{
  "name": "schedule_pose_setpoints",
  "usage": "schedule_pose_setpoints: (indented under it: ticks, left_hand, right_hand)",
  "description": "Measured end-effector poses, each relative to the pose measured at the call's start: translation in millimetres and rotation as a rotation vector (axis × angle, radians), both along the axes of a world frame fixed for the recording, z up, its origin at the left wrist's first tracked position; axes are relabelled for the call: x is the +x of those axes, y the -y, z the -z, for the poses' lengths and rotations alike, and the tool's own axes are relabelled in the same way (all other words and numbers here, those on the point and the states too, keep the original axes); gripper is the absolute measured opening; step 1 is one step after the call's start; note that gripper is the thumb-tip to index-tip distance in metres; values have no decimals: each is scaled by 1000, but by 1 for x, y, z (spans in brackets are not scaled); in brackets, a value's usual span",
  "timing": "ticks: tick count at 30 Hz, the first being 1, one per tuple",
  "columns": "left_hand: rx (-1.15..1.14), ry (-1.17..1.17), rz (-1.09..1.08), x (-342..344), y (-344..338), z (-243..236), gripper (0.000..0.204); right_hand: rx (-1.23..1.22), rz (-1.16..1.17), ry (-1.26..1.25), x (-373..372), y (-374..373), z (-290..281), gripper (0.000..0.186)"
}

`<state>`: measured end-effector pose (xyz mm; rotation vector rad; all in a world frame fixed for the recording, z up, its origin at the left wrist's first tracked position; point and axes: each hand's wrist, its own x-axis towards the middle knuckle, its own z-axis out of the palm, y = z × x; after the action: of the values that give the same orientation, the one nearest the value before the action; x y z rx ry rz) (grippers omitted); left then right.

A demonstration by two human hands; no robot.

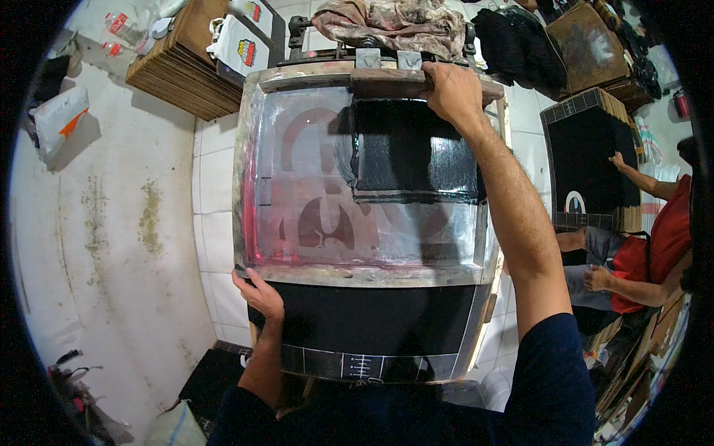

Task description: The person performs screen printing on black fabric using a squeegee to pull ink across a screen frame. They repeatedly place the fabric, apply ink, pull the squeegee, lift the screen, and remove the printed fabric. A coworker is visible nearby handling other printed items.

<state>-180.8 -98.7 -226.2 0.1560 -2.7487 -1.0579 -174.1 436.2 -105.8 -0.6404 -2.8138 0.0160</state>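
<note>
Up at the far edge of the worktop [372,316], right of centre, the right hand [454,93] has its fingers hooked over the far rail of a wooden screen frame [364,276], so yeah, that one's grasping it. The left hand [262,296] is touching the frame's near-left corner, thumb and fingers a bit apart; honestly can't tell if it's gripping. The frame lies over the worktop's far part, leaving a black strip showing along the near edge. Its mesh has pinkish stains on the left and a big patch of black ink [401,149] toward the far-right corner. Two metal plates [367,59] sit at the far rail, with a crumpled cloth [394,28] just past them. Off to the right, a person in red [658,256] is beside a stack of black-topped boards [591,156].
</note>
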Motion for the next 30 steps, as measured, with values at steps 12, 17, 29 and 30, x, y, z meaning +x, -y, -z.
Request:
schedule_pose_setpoints:
  ticks: [12, 17, 29, 30]
  left_hand:
    - [29, 37, 62, 2, -2, -8, 59]
    - [29, 89, 47, 2, -7, -12, 60]
    - [67, 42, -26, 0, -13, -11, 54]
    - [58, 22, -2, 0, -13, -12, 56]
  right_hand:
    - [48, 17, 30, 59, 66, 23, 30]
    - [-62, 6, 88, 83, 92, 9, 35]
    - [57, 40, 35, 7, 0, 33, 45]
    - [48, 42, 38, 17, 10, 32, 44]
